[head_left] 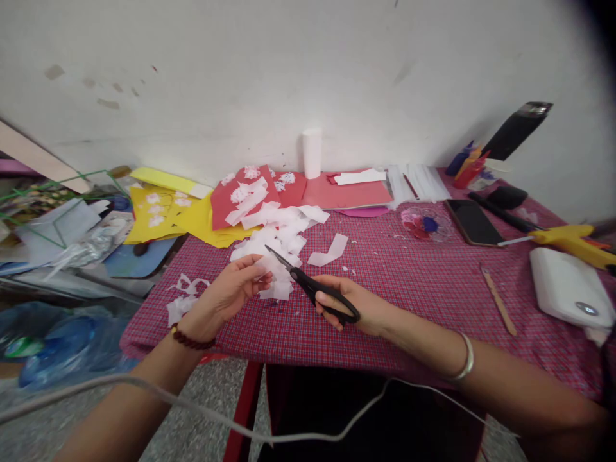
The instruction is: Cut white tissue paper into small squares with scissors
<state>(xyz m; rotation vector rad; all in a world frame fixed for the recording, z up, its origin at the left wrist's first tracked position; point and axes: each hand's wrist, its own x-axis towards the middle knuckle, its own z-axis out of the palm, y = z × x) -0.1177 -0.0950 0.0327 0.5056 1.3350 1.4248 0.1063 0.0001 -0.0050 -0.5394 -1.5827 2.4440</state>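
Note:
Black-handled scissors are in my right hand, its fingers wrapped round the handles. Their blades look closed or nearly so and point up and left, over a pile of white paper pieces. My left hand pinches a small piece of thin white paper just left of the blades. One loose white strip lies right of the pile. Thin curled white scraps rest on the checked cloth near my left wrist.
Yellow sheets and red paper lie at the back. Rightward are a phone, a wooden-handled tool, a yellow glue gun and a white device. A white cable crosses in front of the table.

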